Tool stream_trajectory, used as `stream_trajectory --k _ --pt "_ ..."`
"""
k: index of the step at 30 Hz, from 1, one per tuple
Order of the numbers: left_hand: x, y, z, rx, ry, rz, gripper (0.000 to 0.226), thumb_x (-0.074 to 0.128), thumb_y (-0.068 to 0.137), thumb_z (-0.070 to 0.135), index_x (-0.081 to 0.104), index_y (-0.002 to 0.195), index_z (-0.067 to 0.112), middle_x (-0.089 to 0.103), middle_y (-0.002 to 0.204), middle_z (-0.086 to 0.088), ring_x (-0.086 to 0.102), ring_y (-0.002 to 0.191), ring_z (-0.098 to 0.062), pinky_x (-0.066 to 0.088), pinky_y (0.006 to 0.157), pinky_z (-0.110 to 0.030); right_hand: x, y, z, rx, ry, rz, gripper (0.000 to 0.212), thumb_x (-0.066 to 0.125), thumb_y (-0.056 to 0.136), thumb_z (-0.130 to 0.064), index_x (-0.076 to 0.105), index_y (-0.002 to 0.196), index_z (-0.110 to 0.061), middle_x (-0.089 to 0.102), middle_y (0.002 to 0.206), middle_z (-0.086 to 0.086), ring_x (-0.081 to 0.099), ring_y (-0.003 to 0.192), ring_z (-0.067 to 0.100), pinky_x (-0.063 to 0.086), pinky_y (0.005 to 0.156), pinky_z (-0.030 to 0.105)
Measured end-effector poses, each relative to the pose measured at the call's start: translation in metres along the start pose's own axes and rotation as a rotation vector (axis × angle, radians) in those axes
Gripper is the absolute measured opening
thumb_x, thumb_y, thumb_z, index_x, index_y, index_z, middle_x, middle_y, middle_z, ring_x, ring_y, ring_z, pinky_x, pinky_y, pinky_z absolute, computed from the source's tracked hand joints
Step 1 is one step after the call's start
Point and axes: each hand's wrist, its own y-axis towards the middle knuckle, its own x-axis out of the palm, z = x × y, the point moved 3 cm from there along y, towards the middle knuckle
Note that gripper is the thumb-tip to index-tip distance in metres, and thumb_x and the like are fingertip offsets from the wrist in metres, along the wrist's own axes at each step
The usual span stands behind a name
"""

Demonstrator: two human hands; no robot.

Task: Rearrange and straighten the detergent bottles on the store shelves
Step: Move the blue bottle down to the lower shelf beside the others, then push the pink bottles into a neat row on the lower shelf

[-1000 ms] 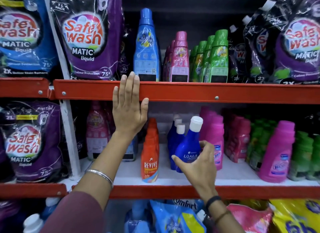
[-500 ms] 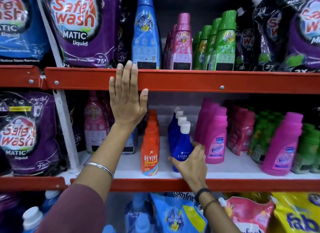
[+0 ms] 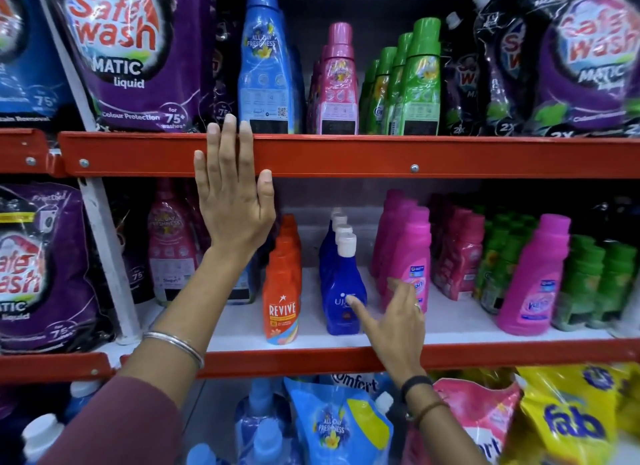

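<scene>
Left hand [image 3: 232, 201] is spread flat against the red shelf rail [image 3: 381, 156], not holding anything. Right hand [image 3: 398, 317] is loose and open with just its thumb tip touching the front blue bottle [image 3: 343, 291], which stands upright on the middle shelf between the orange Revive bottles [image 3: 282, 291] on its left and the pink bottles [image 3: 407, 253] on its right.

Left hand [image 3: 232, 201] flat on red shelf edge [image 3: 381, 156], right hand [image 3: 398, 321] thumb touching blue bottle [image 3: 341, 291]
</scene>
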Motion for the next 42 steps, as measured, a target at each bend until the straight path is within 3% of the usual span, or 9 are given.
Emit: stream_trajectory --k 4,9,13,16,20,25,29,36,42 --pt "-0.004 0.005 0.029 0.021 -0.062 -0.069 0.058 0.018 0.104 0.043 0.02 0.153 0.013 0.022 0.16 -0.013 0.013 0.149 -0.029 -0.003 0.121 -0.037 -0.037 0.019 0.035 0.045 0.051 0.13 0.065 0.066 0.078 -0.053 0.047 0.118 -0.006 0.055 0.114 0.014 0.056 0.104 0.033 0.047 0.088 0.047" --pt "0.003 0.013 0.074 0.072 -0.155 -0.118 0.062 0.016 0.103 0.047 0.017 0.153 0.011 0.019 0.161 -0.013 0.012 0.149 -0.028 -0.004 0.121 -0.036 -0.081 0.052 0.081 0.115 0.036 0.354 0.063 0.071 0.079 -0.033 0.041 0.124 -0.002 0.049 0.124 0.021 0.048 0.114 0.037 0.041 0.092 0.05" --pt "0.011 0.014 0.091 0.014 -0.124 -0.112 0.062 0.018 0.104 0.046 0.014 0.154 0.01 0.016 0.161 -0.012 0.01 0.149 -0.029 -0.002 0.121 -0.038 -0.106 0.076 0.127 0.189 0.019 0.431 0.068 0.071 0.079 -0.027 0.036 0.13 0.0 0.043 0.131 0.026 0.041 0.119 0.042 0.034 0.097 0.05" --pt "0.013 0.013 0.092 -0.002 -0.113 -0.094 0.06 0.02 0.104 0.043 0.014 0.154 0.01 0.016 0.161 -0.013 0.01 0.15 -0.028 -0.002 0.122 -0.037 -0.115 0.091 0.152 0.236 0.052 0.411 0.075 0.073 0.077 -0.025 0.033 0.133 0.003 0.04 0.134 0.028 0.038 0.122 0.044 0.033 0.099 0.05" --pt "0.013 0.014 0.093 0.011 -0.108 -0.066 0.058 0.021 0.104 0.039 0.015 0.154 0.009 0.017 0.161 -0.014 0.011 0.149 -0.029 -0.004 0.122 -0.035 -0.117 0.108 0.17 0.307 0.032 0.266 0.083 0.075 0.076 -0.028 0.028 0.136 0.005 0.039 0.136 0.028 0.042 0.122 0.044 0.04 0.095 0.053" --pt "0.014 0.013 0.093 0.01 -0.092 -0.055 0.059 0.026 0.102 0.034 0.015 0.154 0.009 0.017 0.161 -0.014 0.011 0.149 -0.029 -0.002 0.122 -0.036 -0.122 0.11 0.181 0.292 0.06 0.228 0.06 0.074 0.077 -0.022 0.041 0.12 0.005 0.048 0.119 0.027 0.052 0.105 0.045 0.045 0.081 0.049" --pt "0.014 0.013 0.094 0.013 -0.089 -0.05 0.059 0.026 0.101 0.033 0.015 0.153 0.008 0.018 0.16 -0.015 0.012 0.149 -0.03 -0.001 0.122 -0.037 -0.13 0.106 0.179 0.246 0.076 0.244 0.058 0.079 0.071 -0.021 0.045 0.113 0.0 0.053 0.109 0.024 0.054 0.097 0.04 0.047 0.079 0.048" --pt "0.015 0.013 0.091 0.042 -0.069 -0.046 0.059 0.025 0.102 0.036 0.016 0.153 0.007 0.019 0.16 -0.017 0.014 0.149 -0.032 0.001 0.122 -0.038 -0.134 0.084 0.134 0.154 0.178 0.265 0.067 0.084 0.065 -0.032 0.049 0.113 -0.001 0.06 0.108 0.02 0.057 0.098 0.034 0.046 0.082 0.042" --pt "0.015 0.012 0.087 0.091 -0.081 -0.068 0.06 0.026 0.102 0.037 0.016 0.153 0.008 0.019 0.16 -0.017 0.014 0.149 -0.031 0.002 0.122 -0.038 -0.107 0.073 0.079 0.102 0.211 0.142 0.069 0.083 0.062 -0.042 0.053 0.111 -0.005 0.065 0.106 0.015 0.061 0.095 0.029 0.045 0.078 0.032"
